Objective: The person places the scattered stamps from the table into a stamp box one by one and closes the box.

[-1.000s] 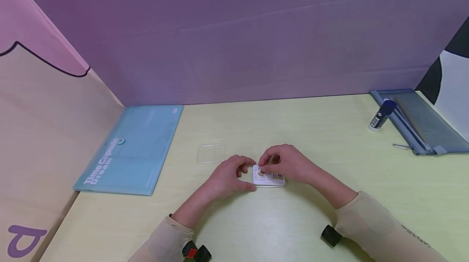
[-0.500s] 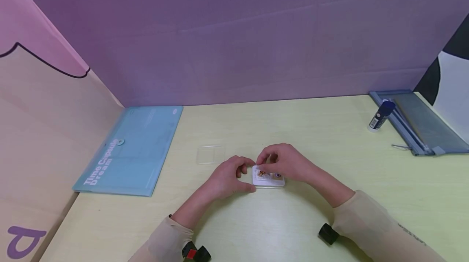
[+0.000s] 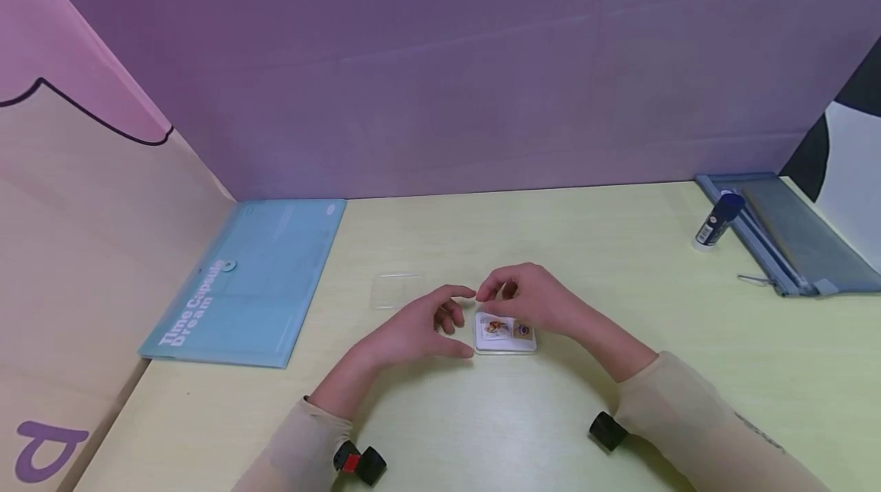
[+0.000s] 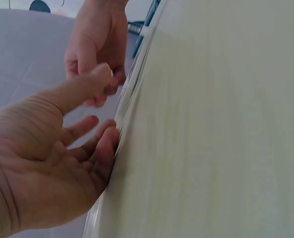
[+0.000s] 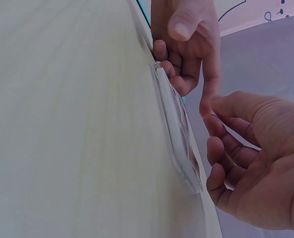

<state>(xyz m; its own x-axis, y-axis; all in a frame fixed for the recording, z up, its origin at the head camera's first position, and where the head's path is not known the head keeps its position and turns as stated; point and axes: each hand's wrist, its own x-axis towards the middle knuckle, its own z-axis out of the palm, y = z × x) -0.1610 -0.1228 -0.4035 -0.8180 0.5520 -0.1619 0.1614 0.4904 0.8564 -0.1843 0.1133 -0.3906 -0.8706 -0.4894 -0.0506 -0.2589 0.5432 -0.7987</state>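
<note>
1. Working at the upper-left corner of the printed card point(image 3: 505, 331) looks like the step in hand; light, low fingertips should serve best, so that it does not skid or tip.
2. The card lies flat in or on a small clear case point(image 3: 505, 353) on the table point(image 3: 551, 415), between the hands. Take it as the clock's centre, seen from the head view.
3. The left hand point(image 3: 421, 331) sits at nine o'clock. Its thumb and index finger stand wide apart, the thumb tip just beside the case's eight o'clock corner; the other fingers curl loosely, and nothing shows in its grasp.
4. The right hand point(image 3: 533, 297) is at one o'clock, fingers bent, thumb and index tips close together between ten and eleven o'clock, near the left index tip. I cannot tell whether they pinch anything thin.
5. Bracing the case along its nine o'clock edge with the left thumb and index finger would probably steady it, leaving the right fingertips free for fine work.
6. A thin clear piece point(image 3: 397, 291) lies between nine and ten o'clock, beyond the left hand.
</note>
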